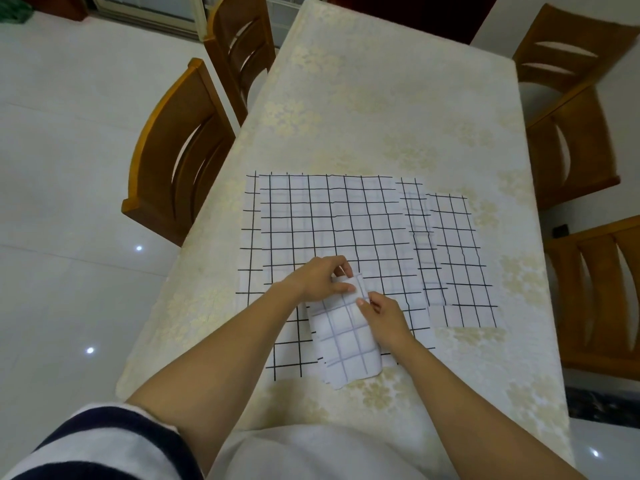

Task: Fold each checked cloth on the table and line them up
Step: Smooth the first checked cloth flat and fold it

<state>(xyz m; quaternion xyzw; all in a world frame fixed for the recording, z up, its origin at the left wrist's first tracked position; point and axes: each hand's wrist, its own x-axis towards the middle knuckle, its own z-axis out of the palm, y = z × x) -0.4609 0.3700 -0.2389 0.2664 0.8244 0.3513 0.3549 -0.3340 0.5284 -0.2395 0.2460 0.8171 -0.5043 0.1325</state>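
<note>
A small white cloth with faint grey checks (348, 344) is folded into a narrow strip near the table's front edge. My left hand (320, 280) pinches its far end, and my right hand (384, 318) pinches its right edge just below. It lies on top of a large flat checked cloth (332, 223) with bold black lines. To the right lie a narrow folded checked cloth (415, 237) and a wider folded checked cloth (457, 261), overlapping each other.
The table (381, 109) wears a cream flowered tablecloth. Two wooden chairs (180, 157) stand along its left side and several more (575, 147) along the right. Glossy white floor tiles lie to the left.
</note>
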